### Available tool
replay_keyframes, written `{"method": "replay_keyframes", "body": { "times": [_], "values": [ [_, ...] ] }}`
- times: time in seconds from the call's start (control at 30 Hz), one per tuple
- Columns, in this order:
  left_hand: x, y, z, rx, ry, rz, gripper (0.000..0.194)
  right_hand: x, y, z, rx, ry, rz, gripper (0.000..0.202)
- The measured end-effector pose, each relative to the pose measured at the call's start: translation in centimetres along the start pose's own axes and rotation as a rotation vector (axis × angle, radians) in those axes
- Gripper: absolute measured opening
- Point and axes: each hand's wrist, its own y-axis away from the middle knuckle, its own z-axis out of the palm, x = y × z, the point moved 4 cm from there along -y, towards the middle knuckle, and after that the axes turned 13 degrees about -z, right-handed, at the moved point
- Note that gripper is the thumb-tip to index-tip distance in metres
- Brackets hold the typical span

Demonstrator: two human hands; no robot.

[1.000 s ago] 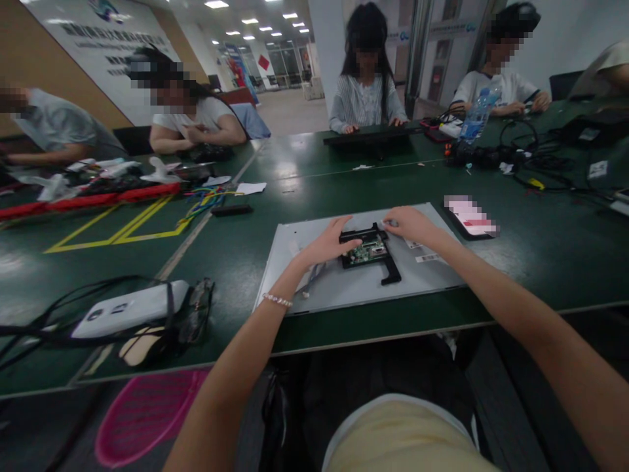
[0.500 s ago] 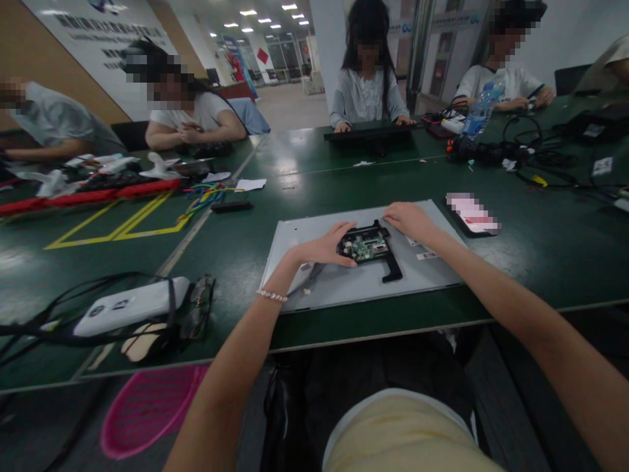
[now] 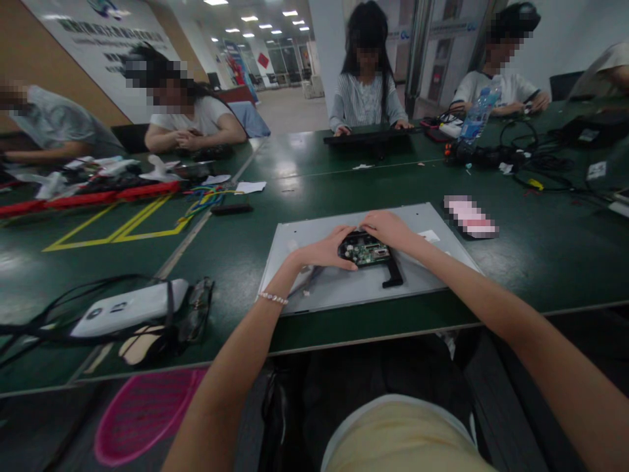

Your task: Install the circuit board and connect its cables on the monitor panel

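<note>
A flat grey metal panel [image 3: 354,292] lies on the table in front of me. On it sits a green circuit board [image 3: 367,254] in a black plastic frame [image 3: 394,274] whose arm sticks out toward me at the right. My left hand [image 3: 325,250] grips the left end of the framed board, thumb on the near side and fingers on the far side. At the far edge of the frame, my right hand [image 3: 387,228] has its fingers bent and pressed together; its fingertips hide what they hold or touch. A thin cable [image 3: 303,282] runs beneath my left hand.
A phone [image 3: 470,216] lies right of the panel. Left are a white device [image 3: 132,307] with black cables, eyeglasses [image 3: 200,308] and a pink basket [image 3: 142,416] below the edge. A bottle [image 3: 474,121] and cables stand back right. Several people sit around the table.
My right hand has moved left along the far edge of the frame, from its right corner toward the middle. My left hand has stayed at the board's left end.
</note>
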Motion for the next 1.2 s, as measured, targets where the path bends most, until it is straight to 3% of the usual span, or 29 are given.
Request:
{"method": "replay_keyframes", "body": {
  "times": [0.1, 0.33, 1.2],
  "values": [
    [0.2, 0.0, 0.0, -0.003, 0.012, 0.011, 0.105, -0.5, -0.5, 0.5, -0.039, 0.017, -0.013, 0.027],
    [-0.1, -0.1, 0.1, -0.025, 0.005, -0.014, 0.107, -0.2, -0.2, 1.0, 0.001, -0.028, -0.038, 0.025],
    [-0.4, -0.2, 0.4, -0.04, -0.043, -0.036, 0.112, 0.2, 0.3, 1.1, 0.016, -0.055, -0.043, 0.026]
  ]
}}
